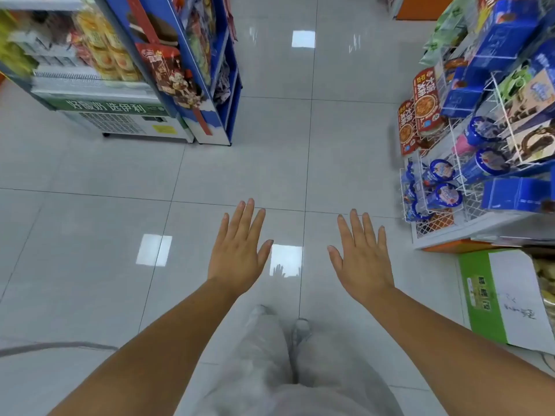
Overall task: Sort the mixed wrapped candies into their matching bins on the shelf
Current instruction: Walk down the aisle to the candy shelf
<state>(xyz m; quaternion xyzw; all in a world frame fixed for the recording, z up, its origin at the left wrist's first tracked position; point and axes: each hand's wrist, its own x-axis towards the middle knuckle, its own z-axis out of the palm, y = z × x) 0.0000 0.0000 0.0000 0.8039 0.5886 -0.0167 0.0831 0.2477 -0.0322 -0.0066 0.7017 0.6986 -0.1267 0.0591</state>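
My left hand (238, 247) and my right hand (360, 253) are stretched out in front of me, palms down, fingers straight and spread, holding nothing. Both hover over the grey tiled shop floor (240, 163). I see no wrapped candies and no candy bins in this view. To my right stands a white wire shelf (444, 181) filled with blue snack boxes and cups.
A blue display stand (210, 85) and a chest freezer (120, 115) stand at the far left. A green and white carton (492, 298) sits on the floor at my right, under the wire shelf. My legs and shoes (300, 328) show below.
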